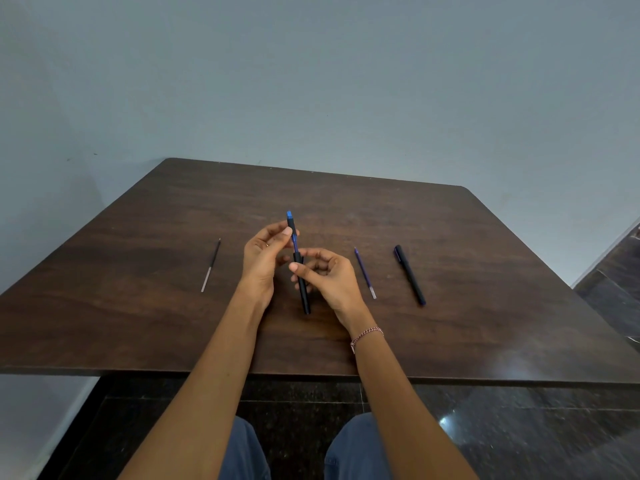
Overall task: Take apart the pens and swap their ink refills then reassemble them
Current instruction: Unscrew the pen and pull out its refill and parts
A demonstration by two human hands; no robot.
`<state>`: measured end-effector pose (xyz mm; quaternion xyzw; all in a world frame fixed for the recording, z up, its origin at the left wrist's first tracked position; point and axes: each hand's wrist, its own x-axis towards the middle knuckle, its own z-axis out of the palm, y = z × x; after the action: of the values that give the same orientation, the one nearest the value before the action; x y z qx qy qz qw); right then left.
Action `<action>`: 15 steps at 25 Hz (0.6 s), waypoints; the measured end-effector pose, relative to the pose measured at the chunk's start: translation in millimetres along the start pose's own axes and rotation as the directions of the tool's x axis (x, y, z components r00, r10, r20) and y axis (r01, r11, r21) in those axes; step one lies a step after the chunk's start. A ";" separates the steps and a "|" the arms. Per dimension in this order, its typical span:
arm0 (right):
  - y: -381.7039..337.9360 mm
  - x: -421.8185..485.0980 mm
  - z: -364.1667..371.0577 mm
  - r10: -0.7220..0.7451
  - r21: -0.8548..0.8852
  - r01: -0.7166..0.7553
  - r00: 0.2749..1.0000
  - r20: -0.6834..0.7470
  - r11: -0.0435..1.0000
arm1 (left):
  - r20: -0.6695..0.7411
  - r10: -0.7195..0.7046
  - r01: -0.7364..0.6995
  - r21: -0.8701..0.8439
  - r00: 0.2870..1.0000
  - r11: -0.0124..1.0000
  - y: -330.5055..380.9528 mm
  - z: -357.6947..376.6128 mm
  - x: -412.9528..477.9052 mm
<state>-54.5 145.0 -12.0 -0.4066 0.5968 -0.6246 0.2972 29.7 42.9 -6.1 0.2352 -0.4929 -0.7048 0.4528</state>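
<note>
Over the middle of the table I hold a black pen. My left hand [264, 258] pinches its upper section with the blue tip [290, 220]. My right hand [323, 277] grips the black barrel [304, 299] lower down. A blue refill shows in the gap between the two parts. A black refill [210, 265] lies on the table to the left. A blue refill [365, 273] lies to the right, and beside it a whole black pen [410, 274].
The dark wooden table [138, 306] has its near edge just above my knees. A plain pale wall stands behind it. Dark polished floor shows at the right and below the table edge.
</note>
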 end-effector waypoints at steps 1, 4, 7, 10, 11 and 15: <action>-0.1 -0.3 0.2 0.000 -0.003 0.000 1.000 0.007 1.000 | -0.018 0.001 -0.001 -0.028 1.000 1.000 0.5 -0.2 0.1; -0.3 -0.9 0.3 -0.002 -0.024 0.003 1.000 0.025 1.000 | -0.056 0.012 -0.017 -0.097 0.998 0.995 1.1 -1.0 -0.3; -1.2 -1.9 1.1 0.008 -0.072 -0.003 0.998 0.064 0.997 | -0.116 0.058 -0.071 -0.107 0.992 0.992 1.3 -0.8 -0.5; -2.4 -2.9 1.9 0.014 -0.101 -0.005 0.996 0.084 0.995 | -0.207 0.144 -0.155 -0.040 0.968 0.987 1.0 0.4 -0.1; -2.6 -3.0 1.8 0.015 -0.108 -0.005 0.996 0.089 0.994 | -0.245 0.167 -0.177 -0.021 0.955 0.984 0.7 0.6 0.5; -2.5 -2.6 2.5 0.022 -0.177 -0.002 0.994 0.110 0.984 | -0.386 0.200 -0.203 0.032 0.901 0.979 -1.5 -1.9 4.4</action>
<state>-50.8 146.3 -10.0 -0.4619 0.6346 -0.5440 0.2965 28.5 38.3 -7.8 0.3153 -0.4122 -0.5961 0.6127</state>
